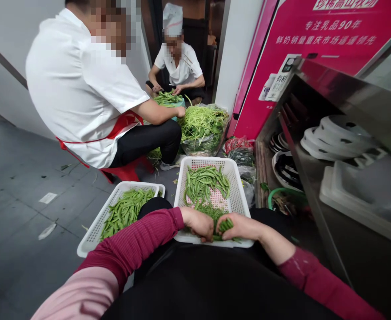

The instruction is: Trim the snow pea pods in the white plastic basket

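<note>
A white perforated basket (244, 189) stands before my lap, with green beans (205, 180) spread over its far half and small green trimmings (210, 211) nearer me. Over its near edge, my right hand (242, 227) is curled around a small bunch of green beans (226, 225). My left hand (199, 223) is closed beside it, knuckles up and fingers pointing down into the basket. Whatever those fingers hold is hidden. A second white basket (90, 235), full of green beans (127, 211), sits on the floor to the left.
A co-worker (78, 84) sits on a red stool (129, 173) ahead left; another person (178, 66) crouches beyond. Between them and me is a large bag of green stems (204, 126). A metal shelf (302, 169) with white trays (358, 191) stands close on my right.
</note>
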